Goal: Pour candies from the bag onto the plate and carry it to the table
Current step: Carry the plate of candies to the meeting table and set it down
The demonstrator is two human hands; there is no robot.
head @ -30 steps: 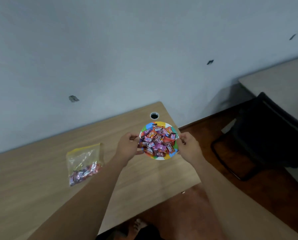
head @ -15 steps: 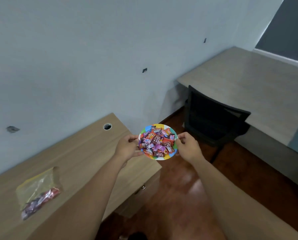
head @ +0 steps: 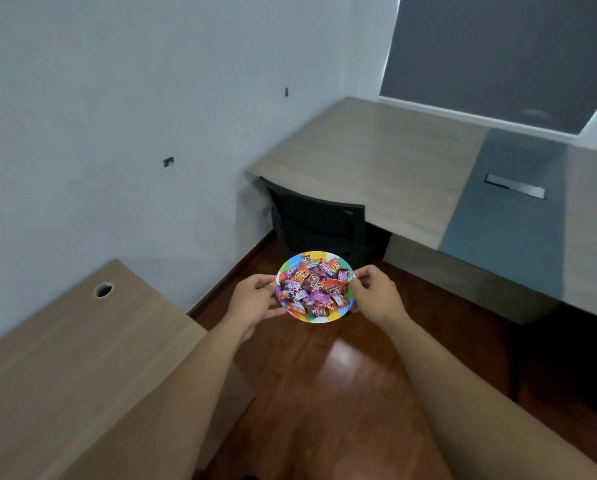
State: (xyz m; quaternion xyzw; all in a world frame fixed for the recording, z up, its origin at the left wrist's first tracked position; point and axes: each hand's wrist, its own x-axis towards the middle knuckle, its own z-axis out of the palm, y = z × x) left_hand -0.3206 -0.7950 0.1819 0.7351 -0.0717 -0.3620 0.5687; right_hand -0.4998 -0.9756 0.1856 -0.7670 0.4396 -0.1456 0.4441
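- The left hand (head: 255, 301) and right hand (head: 376, 294) are gripping opposite rims of the round, multicoloured paper plate (head: 312, 318).
- Wrapped candies (head: 312, 287) are filling it.
- It is hovering above the reddish wooden floor (head: 342, 393), between the light wooden desk (head: 82, 358) and the grey-brown table (head: 376, 161).

Both my hands are taken: my left hand (head: 255, 299) and my right hand (head: 376, 296) grip opposite edges of the plate (head: 319, 317), held in the air over bare wooden floor (head: 342, 393). Straight ahead, a black chair (head: 319, 223) stands tucked under the grey table (head: 376, 161) and blocks that near corner. The tabletop to the right of the chair lies open. On my left, the brown desk (head: 82, 358) edges the passage; the white wall (head: 117, 116) closes it behind.
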